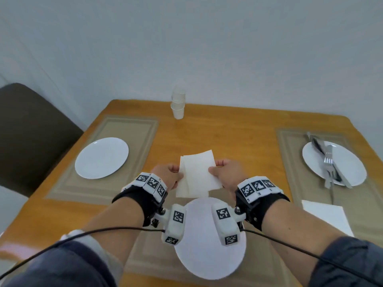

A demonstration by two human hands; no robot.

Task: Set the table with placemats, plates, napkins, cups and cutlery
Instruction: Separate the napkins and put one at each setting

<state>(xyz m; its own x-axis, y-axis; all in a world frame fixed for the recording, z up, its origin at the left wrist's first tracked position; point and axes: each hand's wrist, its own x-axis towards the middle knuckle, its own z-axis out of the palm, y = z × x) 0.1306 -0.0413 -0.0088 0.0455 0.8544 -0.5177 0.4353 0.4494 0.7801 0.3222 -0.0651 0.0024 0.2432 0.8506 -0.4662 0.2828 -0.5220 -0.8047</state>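
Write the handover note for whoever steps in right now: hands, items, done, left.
Left hand and right hand: both pinch white paper napkins, held above the wooden table.
Done: three beige placemats laid, each with a round white plate: left, near, right. One flat white napkin lies at the right setting.
Left: the metal cutlery bundle is piled on the right plate and needs distributing; stacked white paper cups wait at the far edge; napkins for the left and near settings.
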